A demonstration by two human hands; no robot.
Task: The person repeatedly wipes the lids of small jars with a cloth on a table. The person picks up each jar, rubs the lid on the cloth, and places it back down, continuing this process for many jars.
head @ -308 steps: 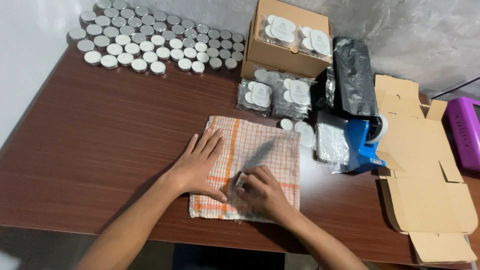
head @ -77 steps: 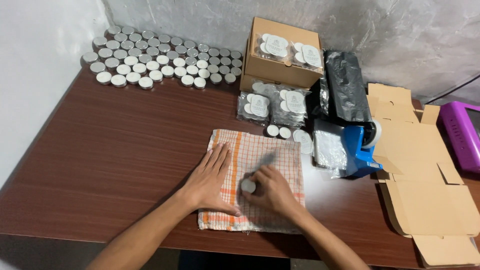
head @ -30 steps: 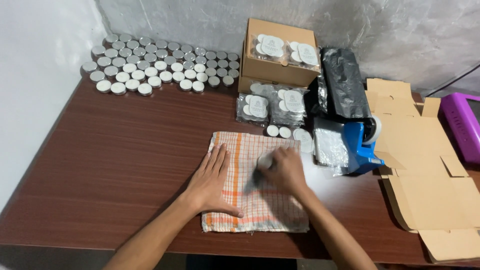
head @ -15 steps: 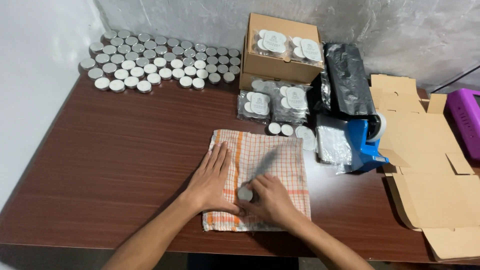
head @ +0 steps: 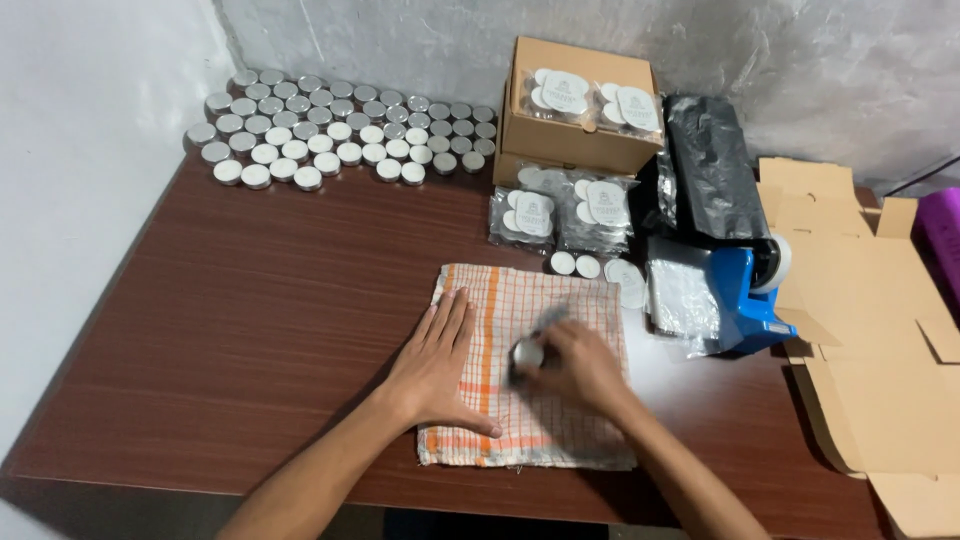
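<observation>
While half a second ago the right hand (head: 580,365) sat nearer the cloth's lower edge, it is now slightly higher, fingers closed around a small round metal tin (head: 527,352) on the checked orange-and-white cloth (head: 575,300). Spread flat, the left hand (head: 437,358) presses the woven fabric against the wood-grain table (head: 250,300).

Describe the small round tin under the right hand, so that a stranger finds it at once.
On the brown table, find the orange-checked cloth near the front edge. The right hand presses a small silver tin on it. Unlike the tins in rows at the far left corner, it sits alone.
</observation>
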